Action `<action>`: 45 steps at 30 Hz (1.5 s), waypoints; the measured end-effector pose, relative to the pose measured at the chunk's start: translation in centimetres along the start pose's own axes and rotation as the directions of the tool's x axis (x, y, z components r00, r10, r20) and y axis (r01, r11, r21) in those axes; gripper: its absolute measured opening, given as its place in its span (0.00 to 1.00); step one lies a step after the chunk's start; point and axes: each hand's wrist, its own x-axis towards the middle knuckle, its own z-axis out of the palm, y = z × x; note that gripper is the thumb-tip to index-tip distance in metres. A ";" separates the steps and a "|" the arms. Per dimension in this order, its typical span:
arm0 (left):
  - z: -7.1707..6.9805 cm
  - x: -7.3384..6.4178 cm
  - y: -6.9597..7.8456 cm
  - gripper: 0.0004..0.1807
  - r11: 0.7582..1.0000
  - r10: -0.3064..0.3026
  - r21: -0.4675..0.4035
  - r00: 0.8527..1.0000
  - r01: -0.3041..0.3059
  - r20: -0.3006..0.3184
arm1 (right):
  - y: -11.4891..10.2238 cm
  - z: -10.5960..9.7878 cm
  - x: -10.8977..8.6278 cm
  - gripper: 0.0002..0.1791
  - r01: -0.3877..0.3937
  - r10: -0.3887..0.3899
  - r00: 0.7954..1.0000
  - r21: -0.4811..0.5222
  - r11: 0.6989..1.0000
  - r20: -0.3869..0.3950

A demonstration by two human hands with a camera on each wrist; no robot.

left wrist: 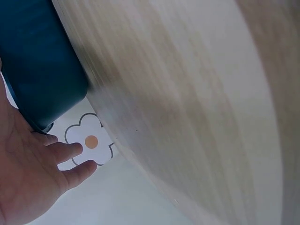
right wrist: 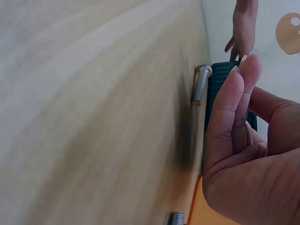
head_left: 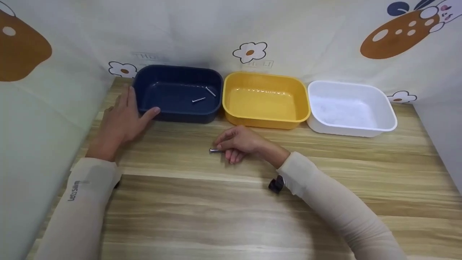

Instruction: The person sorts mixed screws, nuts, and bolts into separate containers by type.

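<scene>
My left hand [head_left: 124,115] rests on the near left corner of the dark blue bin [head_left: 187,117], its fingers along the side and thumb at the front rim. Two small bolts, one of them this bolt [head_left: 198,100], lie inside that bin. In front of the yellow bin [head_left: 267,122], my right hand [head_left: 240,141] hovers low over the table with bent fingers. Beside its fingertips is a silver bolt [right wrist: 201,84], apart from the visible fingers in the right wrist view. Another bolt [right wrist: 176,219] shows at that view's lower edge, near the yellow bin.
A white bin [head_left: 352,131] stands right of the yellow one, all three in a row along the back. Behind them hangs a patterned cloth [head_left: 195,32]. The wooden table [head_left: 187,216] spreads out in front. A small black device [head_left: 276,184] sits at my right wrist.
</scene>
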 end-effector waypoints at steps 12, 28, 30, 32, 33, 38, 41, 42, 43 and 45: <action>0.1 0.0 -0.1 0.61 1.000 -0.001 -0.008 1.000 0.001 -0.005 | 0.8 0.5 0.5 0.11 -0.038 0.039 0.999 -0.020 0.999 0.028; -0.1 0.1 -0.1 0.62 1.000 0.008 -0.003 1.000 -0.008 -0.001 | 0.9 0.6 0.6 0.09 -0.042 0.043 0.999 -0.028 0.999 0.021; 0.0 0.0 -0.1 0.62 1.000 0.006 -0.003 1.000 -0.006 0.002 | 0.9 0.6 0.7 0.09 -0.039 0.040 0.999 -0.035 0.999 0.024; 0.0 0.0 -0.1 0.62 1.000 0.006 -0.004 1.000 -0.006 0.003 | 0.9 0.6 0.6 0.08 -0.038 0.039 0.999 -0.039 0.999 0.025; 0.0 0.0 -0.1 0.62 1.000 0.006 -0.004 1.000 -0.006 0.004 | 0.9 0.6 0.6 0.08 -0.040 0.041 0.999 -0.041 0.998 0.026; 0.0 0.0 -0.2 0.62 1.000 0.013 -0.003 1.000 -0.013 0.001 | 0.8 0.6 0.6 0.08 -0.043 0.044 0.999 -0.045 0.998 0.026; 0.0 0.0 -0.2 0.62 1.000 0.013 -0.002 1.000 -0.013 0.001 | 0.8 0.6 0.6 0.08 -0.045 0.046 0.999 -0.046 0.998 0.023; 0.0 0.0 -0.2 0.62 1.000 0.013 -0.003 1.000 -0.013 0.001 | 0.7 0.6 0.6 0.08 -0.047 0.048 0.999 -0.045 0.998 0.023; 0.0 0.0 -0.1 0.62 1.000 0.012 -0.001 1.000 -0.012 0.001 | 0.7 0.6 0.6 0.08 -0.049 0.050 0.998 -0.038 0.998 0.024; 0.0 0.0 -0.1 0.62 1.000 0.012 0.003 1.000 -0.012 -0.001 | 0.7 0.5 0.6 0.08 -0.054 0.055 0.998 -0.025 0.998 0.028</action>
